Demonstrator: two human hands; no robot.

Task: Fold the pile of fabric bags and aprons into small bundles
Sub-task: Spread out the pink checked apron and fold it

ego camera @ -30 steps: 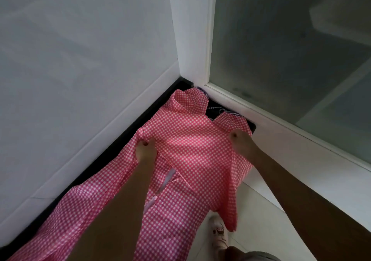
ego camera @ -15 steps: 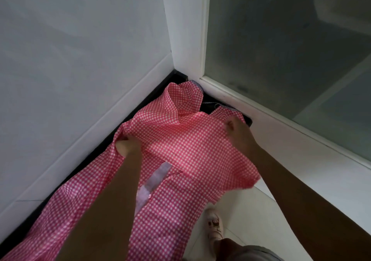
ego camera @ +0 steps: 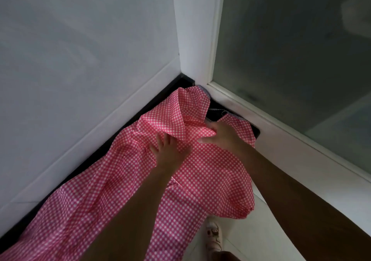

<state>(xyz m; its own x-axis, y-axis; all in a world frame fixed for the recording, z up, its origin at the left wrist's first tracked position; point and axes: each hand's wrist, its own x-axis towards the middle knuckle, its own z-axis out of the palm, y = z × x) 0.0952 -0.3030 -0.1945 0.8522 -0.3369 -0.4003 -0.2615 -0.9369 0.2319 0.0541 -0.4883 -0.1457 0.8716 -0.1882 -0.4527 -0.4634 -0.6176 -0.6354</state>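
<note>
Two hands: both are on a pink and white checked apron (ego camera: 210,176), close to each other but not touching.
Left hand (ego camera: 166,152): it lies flat on the apron with its fingers straight and spread apart. It presses on the cloth and holds nothing.
Right hand (ego camera: 222,136): it rests on the apron just beside the left hand, on the side near the window. The thumb sticks out to the side. The fingertips are hidden under a folded flap, so I cannot tell if they grip the cloth or only touch it.
Apron: it is spread along a black table (ego camera: 160,97). Its top end reaches into the far corner of the table. Its long part runs along the table toward the near left. One side hangs over the front edge of the table.
Flap (ego camera: 174,118): this is a part of the apron folded over near the far corner. It stands up a little and is puffy. Its tip lies over the right hand's fingers.
Wall (ego camera: 80,59): it is white and runs along the back edge of the table.
Window (ego camera: 301,59): dark glass in a white frame, at the far end of the table.
Shoe (ego camera: 213,234): one light shoe stands on the pale floor (ego camera: 241,240), below the hanging part of the apron.
</note>
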